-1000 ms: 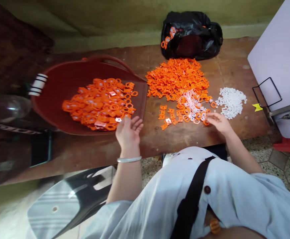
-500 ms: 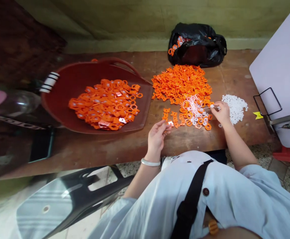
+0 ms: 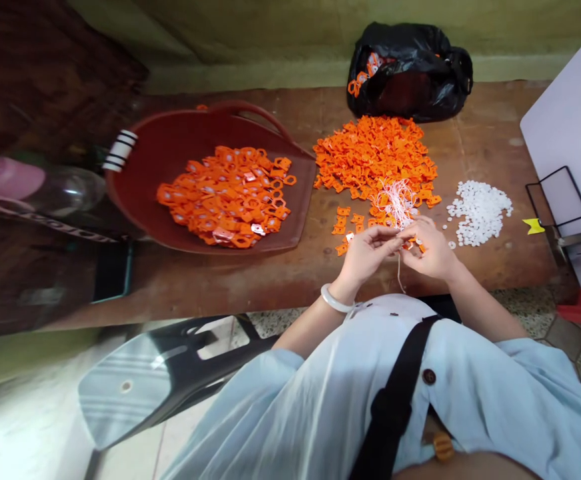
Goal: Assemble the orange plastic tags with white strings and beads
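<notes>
Over the front of the table, my left hand [image 3: 368,253] and my right hand [image 3: 431,250] meet with fingertips pinched together. A thin white string [image 3: 399,273] hangs down between them, gripped by my right fingers. Whatever small piece is in my left fingers is hidden. Just behind the hands lies a bundle of pink-and-white strings [image 3: 397,200]. Several small orange plastic pieces [image 3: 341,220] lie left of my left hand, with more partly covered by my hands. Farther back is a big heap of orange pieces [image 3: 375,153]. White plastic beads [image 3: 483,212] are piled to the right.
A dark red basin [image 3: 135,213] on the left holds many orange pieces. At the back wall sits a black plastic bag [image 3: 420,80] with orange pieces inside. A phone [image 3: 113,270] lies at left; a plastic stool [image 3: 125,387] stands below. A pale panel [image 3: 570,133] rises at right.
My left hand has moved right and my right hand has come left from the beads, so they now meet. The string end now dangles below them. The view has shifted slightly.
</notes>
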### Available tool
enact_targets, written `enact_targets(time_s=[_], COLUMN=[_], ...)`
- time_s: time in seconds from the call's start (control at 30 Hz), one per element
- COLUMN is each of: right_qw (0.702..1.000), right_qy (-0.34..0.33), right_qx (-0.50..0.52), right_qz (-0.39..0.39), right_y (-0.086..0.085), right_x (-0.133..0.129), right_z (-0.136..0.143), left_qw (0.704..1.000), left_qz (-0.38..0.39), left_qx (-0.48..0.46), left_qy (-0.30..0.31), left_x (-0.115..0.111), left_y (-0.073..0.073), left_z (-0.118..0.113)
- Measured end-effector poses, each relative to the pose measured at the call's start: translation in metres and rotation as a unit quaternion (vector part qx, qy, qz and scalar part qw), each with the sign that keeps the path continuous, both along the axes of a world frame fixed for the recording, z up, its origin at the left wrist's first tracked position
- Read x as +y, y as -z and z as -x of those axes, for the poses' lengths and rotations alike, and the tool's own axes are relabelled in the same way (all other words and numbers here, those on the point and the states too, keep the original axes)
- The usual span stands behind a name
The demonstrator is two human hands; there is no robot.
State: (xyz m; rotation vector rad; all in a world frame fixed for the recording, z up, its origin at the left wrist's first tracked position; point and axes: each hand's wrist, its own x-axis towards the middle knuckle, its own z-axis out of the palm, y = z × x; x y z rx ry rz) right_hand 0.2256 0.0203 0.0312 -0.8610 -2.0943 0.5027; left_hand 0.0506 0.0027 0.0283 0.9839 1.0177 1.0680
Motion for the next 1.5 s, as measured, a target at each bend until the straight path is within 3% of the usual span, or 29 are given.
enact_targets(time_s=[0.1,0.4,0.53,0.73,1.0,1.1,1.2,1.3,1.4,1.5], right_qw=[1.000,0.988,0.968,0.944,0.903,0.916,0.944,0.949,0.918,0.873], right_qy=[-0.008,-0.021,-0.019,-0.005,-0.001,0.001,0.013,-0.017,-0.073,-0.090], right_qx=[-0.023,-0.013,-0.003,-0.009,-0.136,-0.129,-0.066,0.030,0.129,0.185], right_qz=[0.013,0.154,0.252,0.330,0.408,0.381,0.322,0.314,0.368,0.443], right_y=[-0.001,-0.003,0.002,0.014,0.038,0.040,0.036,0.031,0.033,0.039], right_x=[-0.002,-0.005,-0.004,-0.004,-0.014,-0.016,-0.016,-0.014,-0.011,-0.011], right_z=[0.002,0.002,-0.004,-0.018,-0.047,-0.047,-0.031,-0.009,0.007,0.012], left_qw=[0.999,0.983,0.981,0.984,0.992,0.994,0.993,0.972,0.940,0.926], left_qz=[0.034,0.084,0.097,0.093,0.005,-0.031,-0.088,-0.161,-0.222,-0.240], left_qx=[-0.026,-0.158,-0.163,-0.148,-0.066,-0.023,0.059,0.171,0.259,0.292], left_qy=[0.020,0.042,0.022,-0.025,-0.107,-0.103,-0.060,-0.006,0.028,0.023], left_x=[0.001,-0.003,-0.001,0.002,0.006,0.003,-0.004,-0.011,-0.015,-0.016], left_y=[0.005,0.021,0.022,0.026,0.033,0.032,0.025,0.017,0.012,0.011], left_z=[0.005,0.013,0.021,0.033,0.053,0.049,0.035,0.023,0.019,0.021])
